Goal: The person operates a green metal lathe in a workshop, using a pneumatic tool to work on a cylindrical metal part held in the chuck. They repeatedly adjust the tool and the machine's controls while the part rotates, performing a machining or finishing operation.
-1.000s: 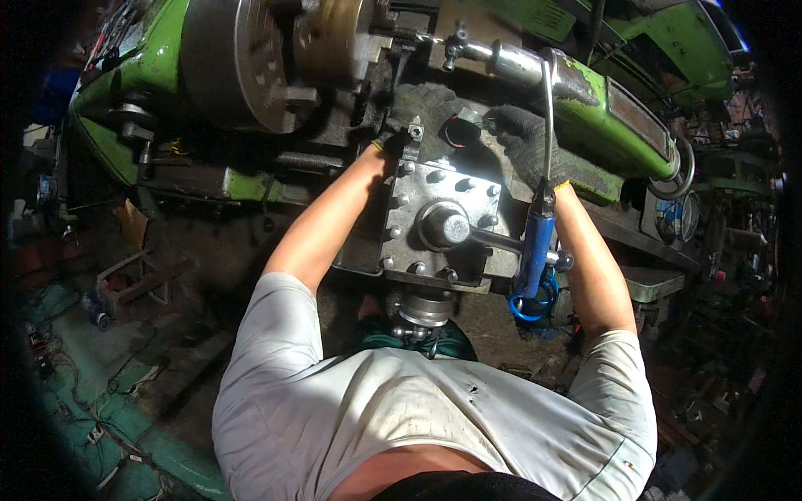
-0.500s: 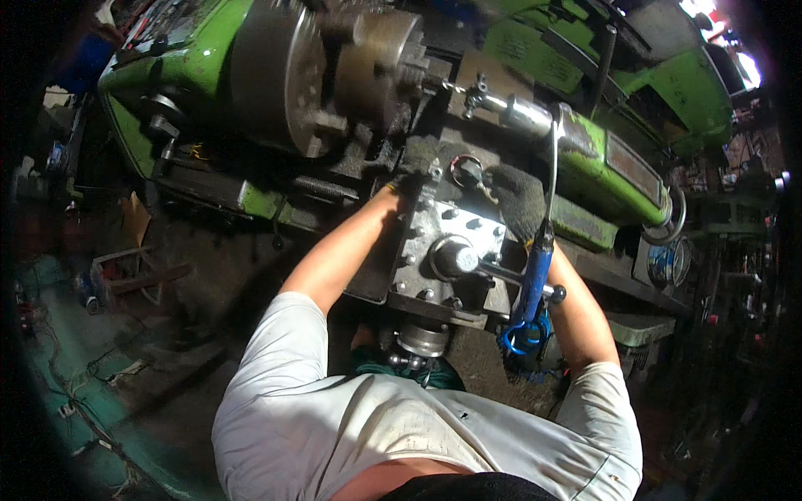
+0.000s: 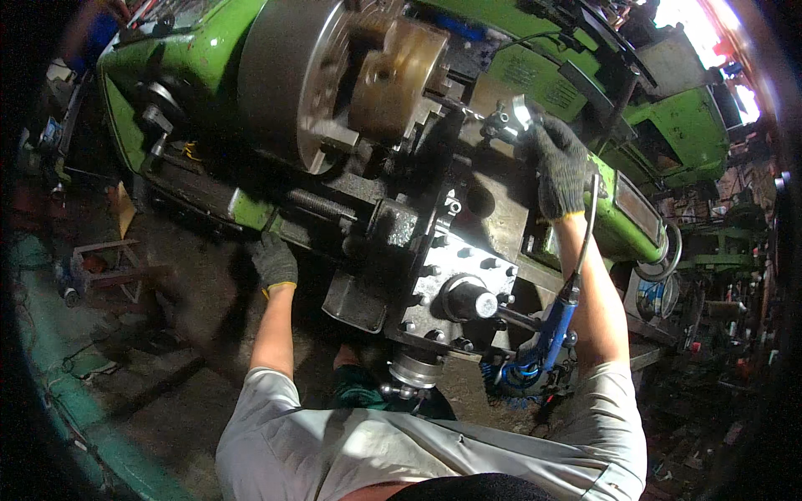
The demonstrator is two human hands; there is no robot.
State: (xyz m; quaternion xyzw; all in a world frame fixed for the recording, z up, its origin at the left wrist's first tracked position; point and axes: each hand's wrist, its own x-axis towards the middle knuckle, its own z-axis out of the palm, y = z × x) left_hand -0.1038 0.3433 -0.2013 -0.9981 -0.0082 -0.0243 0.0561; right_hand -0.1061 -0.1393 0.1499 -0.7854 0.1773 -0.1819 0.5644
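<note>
My left hand (image 3: pixel 274 262), in a grey knit glove, is closed around the lower end of a thin lever (image 3: pixel 271 220) on the front of a green lathe (image 3: pixel 185 68). My right hand (image 3: pixel 558 165), gloved alike, curls over a shiny drill chuck (image 3: pixel 520 112) on the tailstock; its fingertips are partly hidden. A drill bit (image 3: pixel 468 110) points left from it toward a brownish metal block (image 3: pixel 396 77). The big lathe chuck (image 3: pixel 280 79) clamps that block in its jaws. Between my arms stands the square tool post (image 3: pixel 447 288) with several bolts.
A blue air gun (image 3: pixel 555 332) with a long thin nozzle hangs beside my right forearm. The tailstock handwheel (image 3: pixel 664 253) juts out at the right. Near my waist is the cross-slide handle (image 3: pixel 415 371). A small frame (image 3: pixel 124 271) stands on the floor at left.
Both hands have left the area behind the tool post. The left has moved left to the lever; the right has moved up to the drill chuck. The blurred metal block now looks sharp.
</note>
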